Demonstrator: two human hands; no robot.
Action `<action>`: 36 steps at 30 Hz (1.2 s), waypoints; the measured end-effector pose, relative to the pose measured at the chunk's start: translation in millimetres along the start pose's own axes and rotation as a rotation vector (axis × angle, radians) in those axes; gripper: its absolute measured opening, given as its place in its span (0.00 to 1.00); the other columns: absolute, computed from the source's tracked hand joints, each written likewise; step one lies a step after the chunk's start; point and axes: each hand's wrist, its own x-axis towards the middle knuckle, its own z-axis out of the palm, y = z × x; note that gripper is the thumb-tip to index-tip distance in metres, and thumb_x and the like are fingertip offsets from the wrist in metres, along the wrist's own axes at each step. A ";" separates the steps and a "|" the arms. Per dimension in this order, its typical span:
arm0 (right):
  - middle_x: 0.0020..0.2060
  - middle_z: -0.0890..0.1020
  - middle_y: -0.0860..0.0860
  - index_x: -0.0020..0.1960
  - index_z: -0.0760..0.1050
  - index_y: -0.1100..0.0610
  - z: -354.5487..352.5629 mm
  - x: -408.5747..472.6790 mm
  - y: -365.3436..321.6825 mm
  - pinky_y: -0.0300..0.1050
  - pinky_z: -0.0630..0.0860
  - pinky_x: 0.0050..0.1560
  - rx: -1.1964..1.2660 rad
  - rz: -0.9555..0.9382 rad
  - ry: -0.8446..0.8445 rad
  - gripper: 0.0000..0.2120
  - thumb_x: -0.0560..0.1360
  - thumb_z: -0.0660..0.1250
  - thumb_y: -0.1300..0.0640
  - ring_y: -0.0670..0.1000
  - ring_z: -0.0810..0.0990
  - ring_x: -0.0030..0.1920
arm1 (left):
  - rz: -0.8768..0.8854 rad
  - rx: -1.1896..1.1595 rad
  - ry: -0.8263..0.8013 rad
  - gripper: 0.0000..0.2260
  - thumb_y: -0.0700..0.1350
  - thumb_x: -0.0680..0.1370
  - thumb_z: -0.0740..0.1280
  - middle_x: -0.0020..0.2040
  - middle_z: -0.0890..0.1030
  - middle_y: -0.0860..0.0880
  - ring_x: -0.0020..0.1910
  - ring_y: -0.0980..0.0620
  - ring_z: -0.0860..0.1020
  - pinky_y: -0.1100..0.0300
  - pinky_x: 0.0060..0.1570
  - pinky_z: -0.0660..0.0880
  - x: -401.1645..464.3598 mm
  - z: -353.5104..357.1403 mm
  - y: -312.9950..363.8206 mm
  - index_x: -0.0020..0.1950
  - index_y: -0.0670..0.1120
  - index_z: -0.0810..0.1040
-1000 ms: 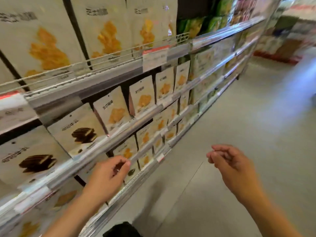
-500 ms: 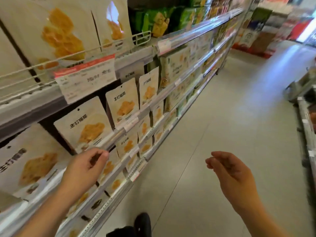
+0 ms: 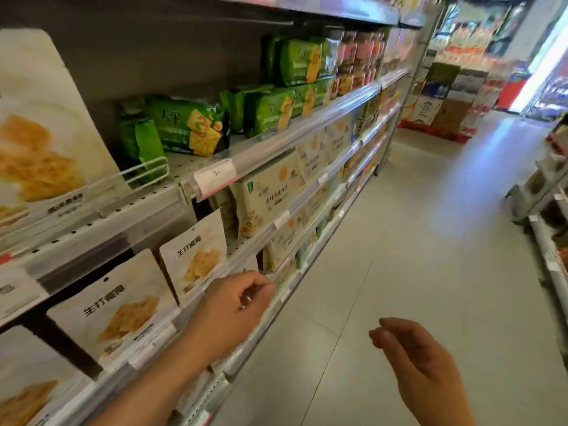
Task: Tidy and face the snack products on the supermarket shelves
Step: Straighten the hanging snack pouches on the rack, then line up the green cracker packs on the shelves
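White snack pouches [image 3: 192,259] with a cracker picture stand along the lower shelf on my left. Above them, green cracker packs [image 3: 190,126] lie on the upper shelf, one tilted and one turned sideways. Cream boxes [image 3: 267,192] fill the shelf further along. My left hand [image 3: 233,305] hovers at the shelf edge just right of the white pouches, fingers loosely curled, holding nothing. My right hand [image 3: 415,358] hangs over the aisle floor, fingers relaxed and empty.
The shelf rail [image 3: 295,142] with price tags runs away to the right. A grey tiled aisle floor [image 3: 415,226] stretches ahead. Another shelf unit [image 3: 547,241] stands at the right edge, and stacked boxes [image 3: 445,99] stand at the aisle's far end.
The view has moved along the aisle and lifted, bringing the green packs and cream boxes into sight. My left hand has travelled right along the shelf edge; my right hand has dropped lower.
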 end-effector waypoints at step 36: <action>0.39 0.70 0.45 0.53 0.70 0.49 231.9 345.7 -281.1 0.41 0.68 0.33 -0.495 -1.248 -0.756 0.17 0.71 0.67 0.40 0.48 0.74 0.37 | -0.523 0.925 1.024 0.16 0.57 0.75 0.67 0.53 0.75 0.48 0.41 0.47 0.77 0.54 0.37 0.78 142.6 -133.0 58.6 0.62 0.56 0.75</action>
